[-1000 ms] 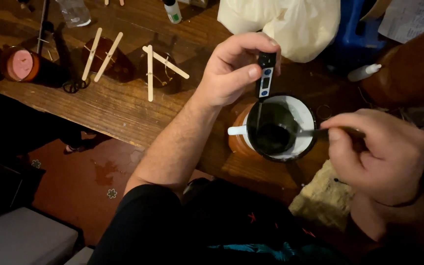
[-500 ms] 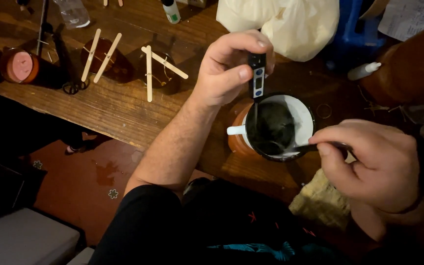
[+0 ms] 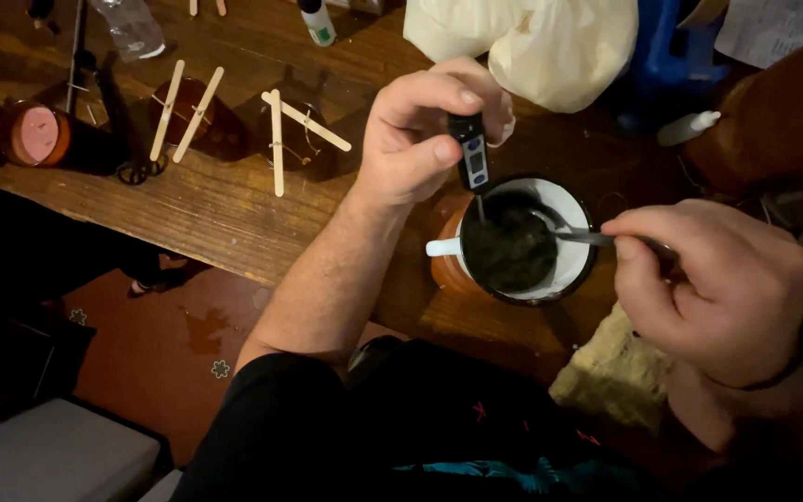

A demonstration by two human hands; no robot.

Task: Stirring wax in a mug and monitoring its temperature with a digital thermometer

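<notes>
A white enamel mug with a dark rim stands on the wooden table, holding dark liquid. My left hand pinches a small black digital thermometer upright, its thin probe dipping into the mug at the left side. My right hand grips the handle of a metal spoon whose bowl sits in the liquid at the mug's right side. The mug's small handle points left.
Two brown glass jars with crossed wooden sticks on top stand at the back left, beside a jar of pink wax. A white bag, small dropper bottles and a beige cloth surround the mug. The table edge drops to a red floor.
The spoon has swept from the mug's near side round to its right side. My left hand with the thermometer has shifted slightly left and down.
</notes>
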